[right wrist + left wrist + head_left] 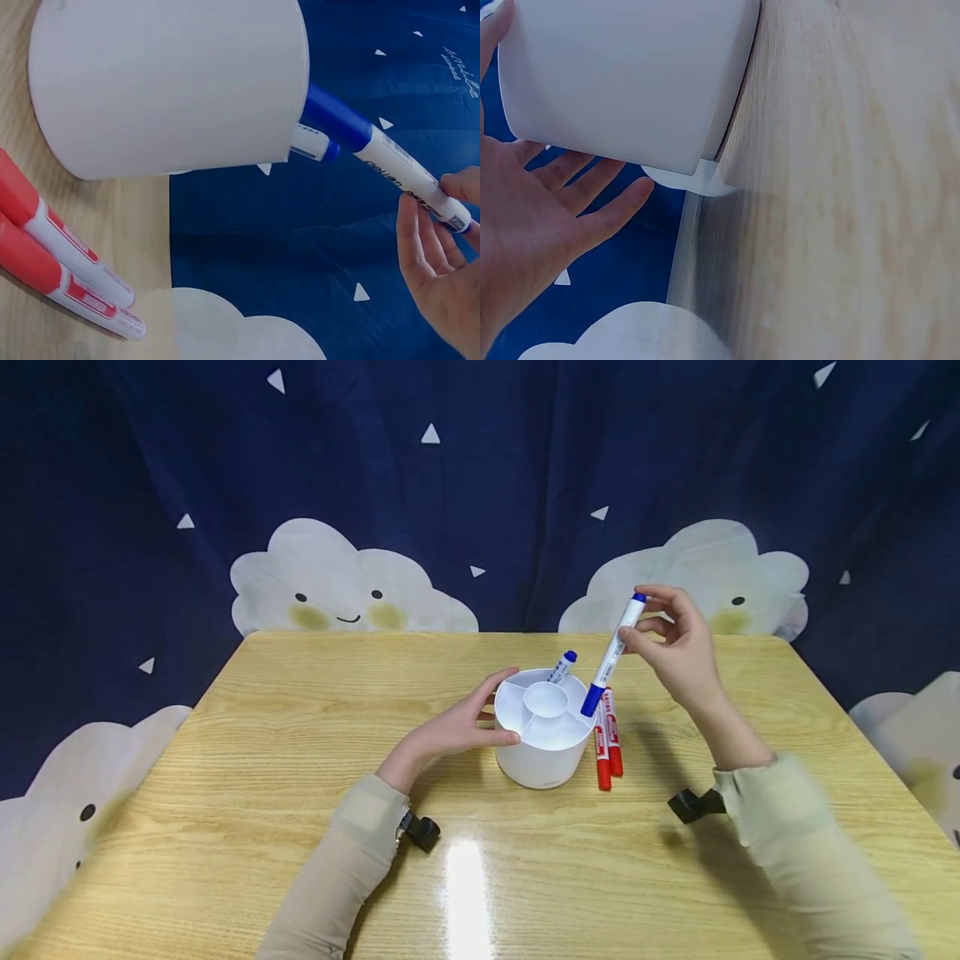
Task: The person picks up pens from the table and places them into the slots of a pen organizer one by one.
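Observation:
A white round pen holder (pixel 543 760), divided into compartments around a central cup, stands on the table. My left hand (pixel 468 718) holds its left side, thumb at the near rim and fingers around the far side; the left wrist view shows these fingers (pixel 611 206) against the holder's wall. In my right hand (pixel 678 647) a blue-capped whiteboard marker (pixel 617 647) is pinched near its upper end, tilted, cap down over the holder's right rim. Another blue marker (pixel 561 668) leans inside the holder at the back, its lower part hidden.
Two red-capped markers (pixel 603 752) lie side by side on the wooden table (pixel 337 693), just right of the holder. A dark blue curtain (pixel 510 485) with white clouds and triangles hangs behind the table's far edge.

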Demonstrator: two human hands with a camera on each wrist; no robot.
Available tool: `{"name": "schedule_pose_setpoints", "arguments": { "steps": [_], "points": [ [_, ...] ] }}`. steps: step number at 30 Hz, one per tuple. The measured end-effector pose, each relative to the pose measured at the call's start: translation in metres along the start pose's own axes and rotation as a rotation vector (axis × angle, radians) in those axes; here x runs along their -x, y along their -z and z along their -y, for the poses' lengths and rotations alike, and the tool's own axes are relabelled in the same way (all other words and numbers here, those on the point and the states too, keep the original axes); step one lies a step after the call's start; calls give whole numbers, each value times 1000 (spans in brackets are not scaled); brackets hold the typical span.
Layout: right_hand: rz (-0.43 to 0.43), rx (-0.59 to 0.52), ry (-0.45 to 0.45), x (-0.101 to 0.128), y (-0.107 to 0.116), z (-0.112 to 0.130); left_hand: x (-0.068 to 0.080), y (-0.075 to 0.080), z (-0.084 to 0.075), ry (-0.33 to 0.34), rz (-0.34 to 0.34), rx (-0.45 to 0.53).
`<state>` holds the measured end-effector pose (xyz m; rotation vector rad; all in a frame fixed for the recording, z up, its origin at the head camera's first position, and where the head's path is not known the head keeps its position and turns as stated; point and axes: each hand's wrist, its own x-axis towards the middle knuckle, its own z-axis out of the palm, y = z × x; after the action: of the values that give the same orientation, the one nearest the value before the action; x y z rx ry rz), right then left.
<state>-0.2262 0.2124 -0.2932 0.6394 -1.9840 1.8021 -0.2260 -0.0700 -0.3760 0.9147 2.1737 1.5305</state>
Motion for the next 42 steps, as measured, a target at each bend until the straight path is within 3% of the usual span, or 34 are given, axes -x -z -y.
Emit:
{"name": "schedule_pose_setpoints", "arguments": {
  "steps": [10, 19, 23, 25, 31, 42],
  "points": [
    [18, 186, -13, 7, -10, -9, 0, 0, -1, 21, 9, 2],
    [48, 170, -72, 16, -17, -20, 9, 0, -26, 38, 30, 18],
    [68, 162, -94, 19, -22, -22, 9, 0, -28, 28, 28, 16],
    [82, 182, -105, 21, -26, -16, 9, 0, -28, 25, 26, 14],
    [107, 272, -132, 27, -37, 0, 0, 1, -4, 11, 16, -11],
    [98, 243, -98, 29, -40, -27, 0, 0, 1, 10, -5, -10]
  ]
}}
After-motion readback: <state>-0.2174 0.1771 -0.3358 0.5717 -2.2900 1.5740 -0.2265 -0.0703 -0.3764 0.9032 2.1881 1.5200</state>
